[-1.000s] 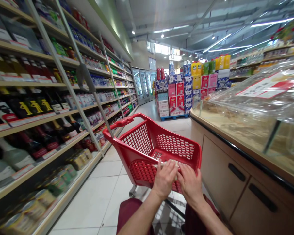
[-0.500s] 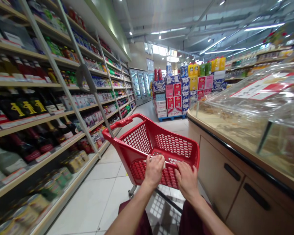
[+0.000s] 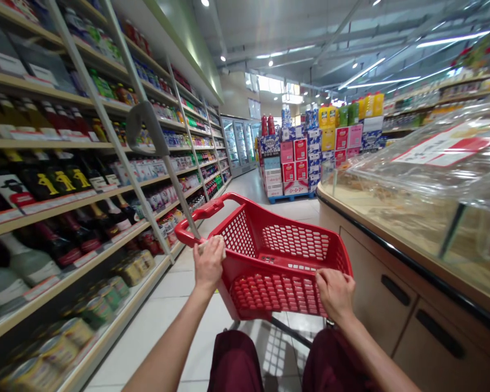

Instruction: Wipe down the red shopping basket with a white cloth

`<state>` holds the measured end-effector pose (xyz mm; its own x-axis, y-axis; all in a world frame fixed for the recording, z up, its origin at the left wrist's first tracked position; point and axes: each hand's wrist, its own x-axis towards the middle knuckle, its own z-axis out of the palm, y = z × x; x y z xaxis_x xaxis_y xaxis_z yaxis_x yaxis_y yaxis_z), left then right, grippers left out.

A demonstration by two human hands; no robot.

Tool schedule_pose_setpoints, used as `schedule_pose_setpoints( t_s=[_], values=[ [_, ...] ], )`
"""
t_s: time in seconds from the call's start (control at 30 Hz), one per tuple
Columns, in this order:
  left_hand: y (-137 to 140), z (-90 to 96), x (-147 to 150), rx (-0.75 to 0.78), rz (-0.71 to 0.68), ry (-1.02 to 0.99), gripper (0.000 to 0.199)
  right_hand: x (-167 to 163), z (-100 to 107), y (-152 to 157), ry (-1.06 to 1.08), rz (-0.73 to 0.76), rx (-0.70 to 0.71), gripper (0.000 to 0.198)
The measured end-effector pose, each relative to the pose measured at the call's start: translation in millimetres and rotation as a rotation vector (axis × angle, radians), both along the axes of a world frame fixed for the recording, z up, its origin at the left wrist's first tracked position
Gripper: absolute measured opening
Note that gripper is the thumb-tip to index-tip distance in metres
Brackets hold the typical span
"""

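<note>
Left hand clutches what may be a cloth against the red cart; right hand grips its rim; a shelf holds bottles.

Ceiling lights shine brightly; lower-left corner blurs.

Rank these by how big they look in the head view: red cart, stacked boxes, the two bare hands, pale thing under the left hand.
1. Red cart
2. Stacked boxes
3. Left hand and right hand: too alike to rank
4. Pale thing, partly hidden
</note>
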<state>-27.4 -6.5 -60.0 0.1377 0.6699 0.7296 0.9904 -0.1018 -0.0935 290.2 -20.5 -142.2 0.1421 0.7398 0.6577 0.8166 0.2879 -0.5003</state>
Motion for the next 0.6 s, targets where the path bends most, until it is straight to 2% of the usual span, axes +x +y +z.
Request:
schedule_pose_setpoints(
  t_s=[0.1,0.17,0.23,0.33,0.4,0.47,0.53,0.6],
  values=[
    [-3,-20.8,38,-0.055,-0.184,0.066,0.042,3,-2,0,-0.007,0.036,0.019,0.032],
    [-4,-23.3,46,-0.067,-0.245,0.082,0.043,4,-1,-1,0.007,0.048,0.01,0.035],
    [-2,-14.8,31,-0.037,-0.188,0.053,0.042,5,1,-2,0.033,0.038,-0.002,0.038],
    [-1,1.6,-1,0.041,0.022,-0.026,0.039,6,5,0,0.066,0.012,-0.007,0.04],
    [-4,1.3,-3,0.049,0.073,-0.03,0.04,7,7,3,0.081,-0.006,-0.009,0.041],
    [-9,-9.8,15,0.012,-0.023,0.035,0.042,7,7,4,0.089,-0.012,-0.016,0.042],
    [-14,-22.6,37,-0.024,-0.202,0.132,0.044,9,7,4,0.095,0.003,-0.029,0.042],
    [-16,-26.8,47,-0.023,-0.28,0.154,0.045,11,7,3,0.099,0.028,-0.046,0.042]
  ],
)
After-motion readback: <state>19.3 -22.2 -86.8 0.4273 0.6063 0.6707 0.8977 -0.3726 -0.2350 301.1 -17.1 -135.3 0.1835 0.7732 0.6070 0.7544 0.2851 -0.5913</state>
